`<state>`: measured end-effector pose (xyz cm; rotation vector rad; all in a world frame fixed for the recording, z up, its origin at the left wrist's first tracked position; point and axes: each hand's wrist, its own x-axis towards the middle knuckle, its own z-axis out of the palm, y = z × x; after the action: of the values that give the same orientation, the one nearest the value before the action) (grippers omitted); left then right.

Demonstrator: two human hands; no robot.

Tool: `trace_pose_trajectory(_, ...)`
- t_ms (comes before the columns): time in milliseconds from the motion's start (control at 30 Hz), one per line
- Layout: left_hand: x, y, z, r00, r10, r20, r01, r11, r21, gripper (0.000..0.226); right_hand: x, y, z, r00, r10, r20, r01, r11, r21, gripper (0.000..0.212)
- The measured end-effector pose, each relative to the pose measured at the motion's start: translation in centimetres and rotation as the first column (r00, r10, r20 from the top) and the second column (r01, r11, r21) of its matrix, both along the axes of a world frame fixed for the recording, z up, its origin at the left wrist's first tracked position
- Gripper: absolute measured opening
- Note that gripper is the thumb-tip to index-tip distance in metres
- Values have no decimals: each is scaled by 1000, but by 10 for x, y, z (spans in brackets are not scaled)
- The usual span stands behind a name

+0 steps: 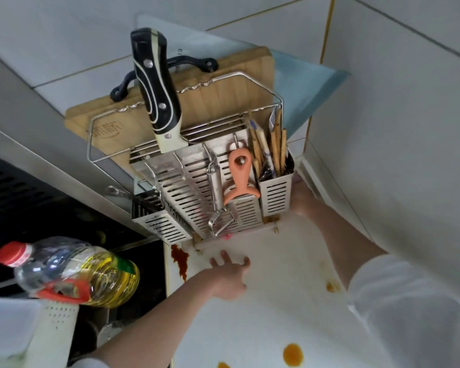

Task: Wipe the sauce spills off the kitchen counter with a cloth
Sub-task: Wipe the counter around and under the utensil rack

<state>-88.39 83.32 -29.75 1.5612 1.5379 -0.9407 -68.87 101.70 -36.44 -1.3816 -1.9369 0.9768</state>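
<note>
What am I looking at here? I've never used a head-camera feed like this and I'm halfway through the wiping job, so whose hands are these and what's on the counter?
There is one picture, taken by a wide-angle camera on a person's head, looking down along their arms. No machine: just two bare hands.

The left hand reaches forward, fingers spread, over the white counter, holding nothing. The right hand rests against the side of a metal utensil rack; whether it grips it, I cannot tell.

The rack carries a black-handled knife, a wooden cutting board, an orange peeler and chopsticks.

Sauce on the counter: a dark red smear by the rack's foot and orange blobs nearer you. An oil bottle stands to the left. No cloth is visible.
</note>
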Motion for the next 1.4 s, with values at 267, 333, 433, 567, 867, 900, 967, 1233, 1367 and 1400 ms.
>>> trace_pose_trajectory(267,-2,4,4,998,41,50,-39,999,-30,67,49,-81,-30,961,113,254,-129,991,47,56)
trace_pose_trajectory(333,0,3,4,998,43,54,-42,999,-28,67,71,-113,-49,976,68,209,-71,997,8,43)
trace_pose_trajectory(433,-1,1,1,998,37,51,-36,999,-20,67,67,-122,-39,983,-18,185,16,1000,11,37)
trace_pose_trajectory(567,0,4,-2,998,22,52,-21,1000,-13,66,42,-57,-18,991,46,127,-41,998,-42,43)
trace_pose_trajectory(867,-6,-2,-12,999,-41,10,41,999,5,59,3,18,-3,995,10,97,-2,997,-81,12)
trace_pose_trajectory(900,-7,-3,-13,999,-47,5,47,999,3,59,1,18,-1,980,35,197,-28,999,-41,9)
trace_pose_trajectory(967,-8,-3,-14,999,-47,1,47,999,0,59,-3,13,-2,924,70,377,-24,992,-128,35)
trace_pose_trajectory(1233,-4,2,-7,999,33,34,-32,999,-16,65,46,-84,-26,884,-99,458,85,995,49,65)
trace_pose_trajectory(1367,-4,2,-5,998,45,33,-44,999,-22,68,76,-160,-25,987,-51,152,58,998,-40,33)
trace_pose_trajectory(1400,-3,2,-5,998,49,30,-48,999,-20,68,80,-170,-29,989,-24,147,35,997,-73,31)
